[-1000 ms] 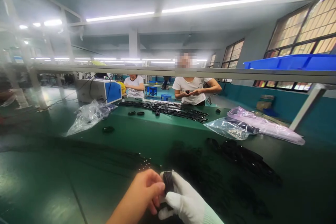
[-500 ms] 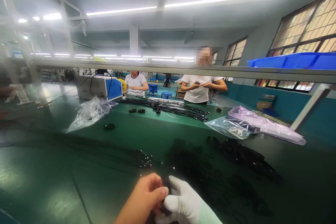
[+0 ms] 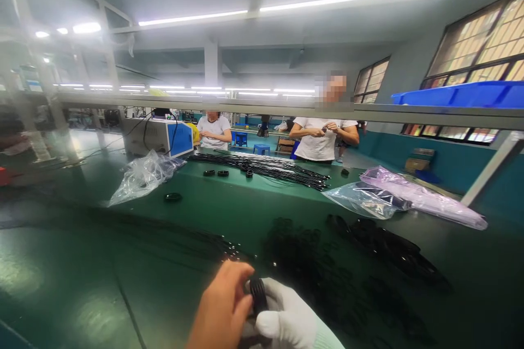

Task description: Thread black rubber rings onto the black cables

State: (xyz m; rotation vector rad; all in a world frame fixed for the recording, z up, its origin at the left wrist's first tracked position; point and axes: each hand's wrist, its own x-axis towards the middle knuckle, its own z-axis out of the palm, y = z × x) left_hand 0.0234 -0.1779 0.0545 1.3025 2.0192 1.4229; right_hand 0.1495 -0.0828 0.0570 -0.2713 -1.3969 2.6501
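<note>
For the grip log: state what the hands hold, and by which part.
A small black coiled bundle, pinched between both hands: left hand bare on its left side, gloved right hand with thumb across its lower right edge.

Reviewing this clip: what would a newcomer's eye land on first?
Low in the middle, a bare left hand and a white-gloved right hand pinch a small black coil between them. Behind them, black cables lie in a long bundle across the green table.

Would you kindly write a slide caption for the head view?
Bare left hand and white-gloved right hand grip a small black cable coil above a green table.
</note>
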